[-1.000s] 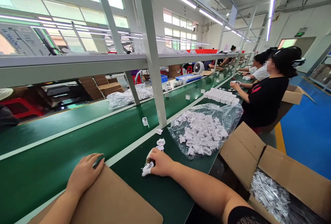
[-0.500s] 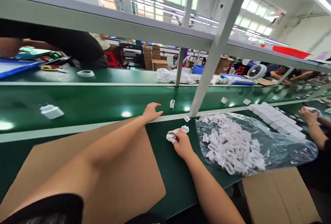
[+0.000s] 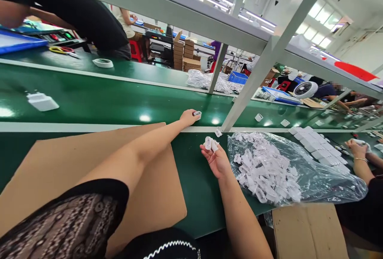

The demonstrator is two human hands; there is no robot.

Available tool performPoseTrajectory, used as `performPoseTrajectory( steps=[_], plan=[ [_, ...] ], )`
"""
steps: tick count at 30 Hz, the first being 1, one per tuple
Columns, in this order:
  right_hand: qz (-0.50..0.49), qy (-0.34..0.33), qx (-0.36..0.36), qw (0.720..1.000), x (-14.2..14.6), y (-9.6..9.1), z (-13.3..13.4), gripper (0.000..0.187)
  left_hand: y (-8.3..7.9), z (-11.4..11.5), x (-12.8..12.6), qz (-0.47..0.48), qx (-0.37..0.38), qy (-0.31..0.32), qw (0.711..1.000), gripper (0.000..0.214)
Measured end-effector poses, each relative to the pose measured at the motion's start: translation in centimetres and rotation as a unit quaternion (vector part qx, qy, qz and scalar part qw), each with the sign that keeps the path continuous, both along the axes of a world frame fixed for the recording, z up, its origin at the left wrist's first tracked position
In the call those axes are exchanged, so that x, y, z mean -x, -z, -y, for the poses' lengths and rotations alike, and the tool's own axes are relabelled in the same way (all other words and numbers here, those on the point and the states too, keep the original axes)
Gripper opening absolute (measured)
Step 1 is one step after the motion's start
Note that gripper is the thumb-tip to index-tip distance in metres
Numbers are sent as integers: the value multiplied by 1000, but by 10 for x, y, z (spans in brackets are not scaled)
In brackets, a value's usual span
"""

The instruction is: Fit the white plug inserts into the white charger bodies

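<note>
My left hand (image 3: 189, 117) reaches out over the green conveyor belt (image 3: 104, 101) and closes on a small white plastic part (image 3: 197, 113). Palm up over the near green table, my right hand (image 3: 216, 160) holds a few small white parts (image 3: 210, 144) at its fingertips. A brown cardboard sheet (image 3: 60, 163) lies under my left forearm. To the right, an open clear bag (image 3: 299, 171) holds a heap of white parts. One loose white part (image 3: 218, 133) lies by the shelf post.
A grey shelf frame (image 3: 254, 79) crosses overhead, its slanted post standing beside my hands. More white parts ride the belt, one at far left (image 3: 42, 101). A tape roll (image 3: 103, 63) sits on the far table. Another person's hand (image 3: 356, 147) works at right. A cardboard box (image 3: 308, 231) stands below.
The view has swung left and down. My left hand moved forward and took hold of the white part on the belt. My right hand lifted off the table and turned palm up.
</note>
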State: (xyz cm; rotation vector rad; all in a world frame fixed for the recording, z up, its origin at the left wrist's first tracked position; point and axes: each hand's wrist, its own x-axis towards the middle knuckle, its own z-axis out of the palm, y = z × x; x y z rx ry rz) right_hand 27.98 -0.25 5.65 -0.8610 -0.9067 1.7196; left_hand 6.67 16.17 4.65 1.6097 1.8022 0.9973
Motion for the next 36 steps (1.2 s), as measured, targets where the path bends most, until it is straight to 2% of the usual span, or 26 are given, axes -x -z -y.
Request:
performPoseTrajectory(
  steps=[3,6,8,10,12,15,17,19,21,23,25,27,29,30,33,36],
  plan=[
    [-10,-5,11,1000,-2,-1,0,46,-2,54,17,18,-10,64,998,42],
    [11,-5,5,1000,0,-4,4,44,-3,126,26,52,-27,140,988,45],
    [45,15,-26,999,5,-7,9,40,-3,170,26,53,-49,180,981,43],
    [93,35,-69,993,10,-9,14,36,-2,202,23,28,-66,197,978,39],
    [146,41,-111,982,15,-10,19,35,1,219,19,13,-74,210,975,36],
    [206,38,-162,964,19,-10,24,43,10,223,16,51,-77,214,973,43],
    [235,32,-177,955,18,-9,25,35,16,219,16,79,-78,206,972,53],
    [253,3,-173,952,15,-9,25,31,19,215,18,80,-80,216,970,46],
    [257,-38,-171,951,10,-11,26,39,20,213,18,72,-85,234,966,30],
    [278,-48,-209,936,7,-14,28,42,19,212,19,77,-88,242,963,27],
    [345,-12,-304,888,7,-18,31,29,18,212,18,91,-83,235,964,34],
    [416,22,-412,810,10,-20,33,17,19,211,18,104,-74,229,965,37],
    [457,22,-488,743,16,-18,33,16,20,210,18,109,-75,229,964,31],
    [470,12,-510,720,18,-16,33,19,21,210,18,109,-79,231,964,27],
    [500,-10,-533,682,24,-10,30,26,23,209,18,105,-90,232,963,24],
    [501,-11,-532,682,26,-8,29,23,24,208,17,102,-88,231,964,23]
  ],
)
